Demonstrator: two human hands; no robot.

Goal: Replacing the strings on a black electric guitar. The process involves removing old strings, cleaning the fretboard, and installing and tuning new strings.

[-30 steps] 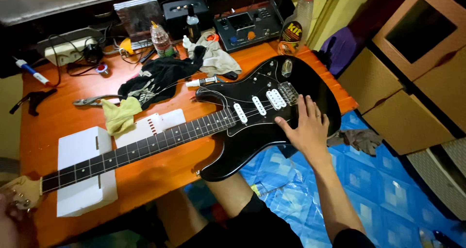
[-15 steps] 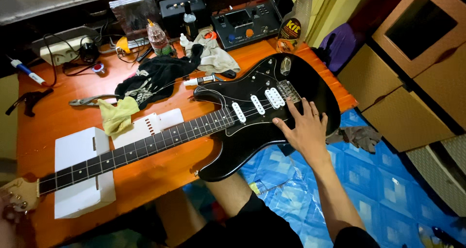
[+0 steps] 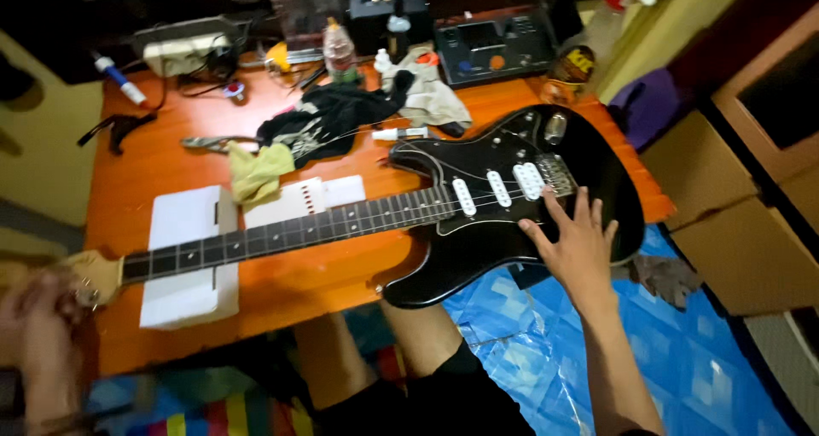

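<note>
Orange wooden table, blue patterned floor mat, wooden drawers alongside

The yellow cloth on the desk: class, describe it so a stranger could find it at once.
On the orange desk, look just above the guitar neck, beside the white foam block. The yellow cloth lies crumpled there, its pale yellow distinguishing it from the black cloth beside it.

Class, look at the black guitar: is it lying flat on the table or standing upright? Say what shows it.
Lying flat. The guitar lies face up across the table, its neck resting on a white block, the right hand flat on its body.
</note>
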